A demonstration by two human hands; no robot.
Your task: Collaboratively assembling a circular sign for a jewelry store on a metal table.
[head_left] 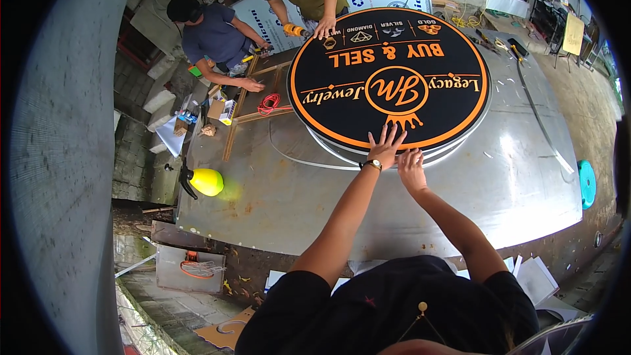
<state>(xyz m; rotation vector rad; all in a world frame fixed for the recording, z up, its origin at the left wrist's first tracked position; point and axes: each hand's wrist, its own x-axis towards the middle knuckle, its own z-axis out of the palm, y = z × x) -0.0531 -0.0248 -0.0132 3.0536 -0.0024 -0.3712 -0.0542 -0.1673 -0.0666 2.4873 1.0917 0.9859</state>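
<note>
A large round sign [342, 115], black with an orange border and orange and white lettering, lies on the metal-topped table [263, 217]. Its lettering is upside down from where I stand. My left hand [386, 147], with a watch on the wrist, rests on the sign's near edge, fingers spread flat over the face. Just to the right, my right hand [412, 169] has its fingers bent over the rim, holding the edge. Pale side bands [328, 148] of the sign show below the face. At the far side, a co-worker's hand [325, 26] lies on the sign; the other holds a yellow power tool [295, 29].
A second co-worker [213, 43] reaches over a wooden frame [240, 115] beside a red cable coil [268, 104]. A yellow spray bottle [207, 182] lies at the table's left. Long strips [536, 105] and hand tools [518, 50] lie right. A teal stool [587, 184] stands beyond the right edge.
</note>
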